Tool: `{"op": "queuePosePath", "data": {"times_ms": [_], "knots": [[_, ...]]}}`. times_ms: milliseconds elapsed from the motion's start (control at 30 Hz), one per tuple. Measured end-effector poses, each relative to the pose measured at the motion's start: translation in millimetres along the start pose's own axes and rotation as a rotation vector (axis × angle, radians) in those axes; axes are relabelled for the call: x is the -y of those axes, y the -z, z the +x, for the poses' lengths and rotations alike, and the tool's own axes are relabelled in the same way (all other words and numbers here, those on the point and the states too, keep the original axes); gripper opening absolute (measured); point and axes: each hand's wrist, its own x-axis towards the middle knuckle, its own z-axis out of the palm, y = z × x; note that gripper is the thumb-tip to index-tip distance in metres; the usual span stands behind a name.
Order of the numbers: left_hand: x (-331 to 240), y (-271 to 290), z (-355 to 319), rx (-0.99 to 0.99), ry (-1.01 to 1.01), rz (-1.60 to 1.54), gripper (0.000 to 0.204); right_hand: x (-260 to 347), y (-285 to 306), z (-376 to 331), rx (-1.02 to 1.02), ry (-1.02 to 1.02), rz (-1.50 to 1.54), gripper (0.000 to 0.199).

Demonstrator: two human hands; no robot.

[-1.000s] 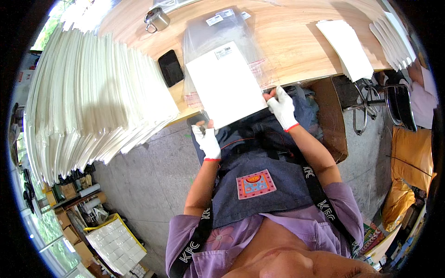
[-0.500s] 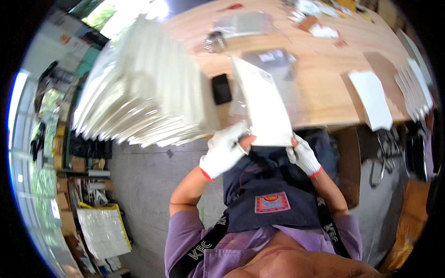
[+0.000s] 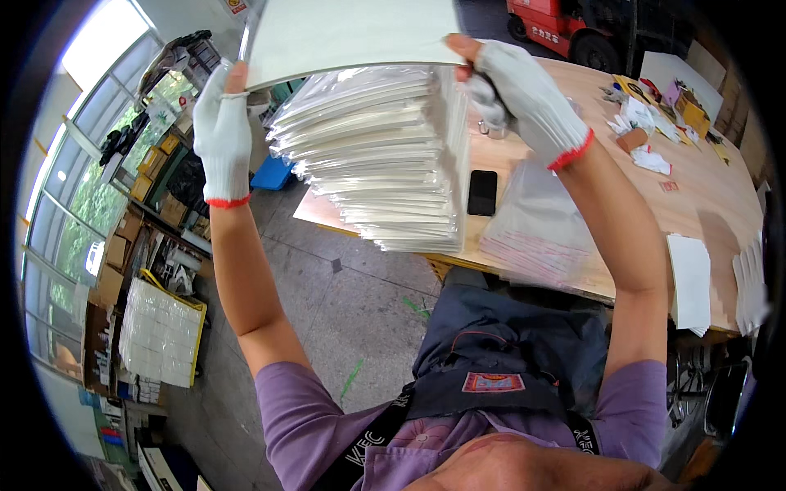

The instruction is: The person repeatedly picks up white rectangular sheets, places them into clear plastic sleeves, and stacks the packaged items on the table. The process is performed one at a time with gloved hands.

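Note:
Raised above the tall stack is a flat white packet [image 3: 352,33], held level by its two near corners; its far part runs out of the picture. My left hand [image 3: 223,139], in a white glove with a red cuff and bare fingertips, grips the left corner. At the right corner my gloved right hand [image 3: 524,102] pinches the edge between thumb and fingers. Below the packet, a tall stack [image 3: 385,164] of similar white packets in clear plastic sleeves stands at the table's left end. Clear plastic bags [image 3: 536,225] lie on the table under my right forearm.
A black phone [image 3: 483,193] lies between the stack and the bags. White sheets [image 3: 689,282] rest at the table's right edge. Scraps and white gloves [image 3: 647,123] clutter the far right. Beyond the table stands a red forklift [image 3: 565,33]; a wrapped white pile [image 3: 161,331] is on the left.
Both hands have lifted the white packet from over the bags and carried it left and up, above the stack. The view has turned left, bringing the forklift into sight.

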Motion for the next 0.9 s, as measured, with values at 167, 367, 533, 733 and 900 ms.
{"op": "queuePosePath", "data": {"times_ms": [167, 367, 533, 733, 900], "knots": [[62.6, 13.5, -24.0, 0.162, 0.158, 0.274, 0.045, -10.0, -11.8, 26.0, 0.141, -0.124, -0.158, 0.033], [100.0, -42.6, -102.5, -0.379, 0.171, -0.347, 0.063, -44.6, 5.2, 21.8, 0.127, 0.122, -0.003, 0.041], [130.5, -118.5, -260.9, -0.552, 0.825, -0.213, 0.071, -151.1, 28.7, -8.7, 0.043, -0.074, -0.23, 0.029], [141.4, -224.0, -347.8, -0.562, 1.12, -0.983, 0.066, -336.3, 3.3, -46.3, 0.033, -0.588, 0.078, 0.043], [161.6, -223.0, -362.5, -0.503, 1.177, -0.918, 0.067, -329.1, -39.9, -57.4, -0.521, -0.725, 0.738, 0.024]]}}
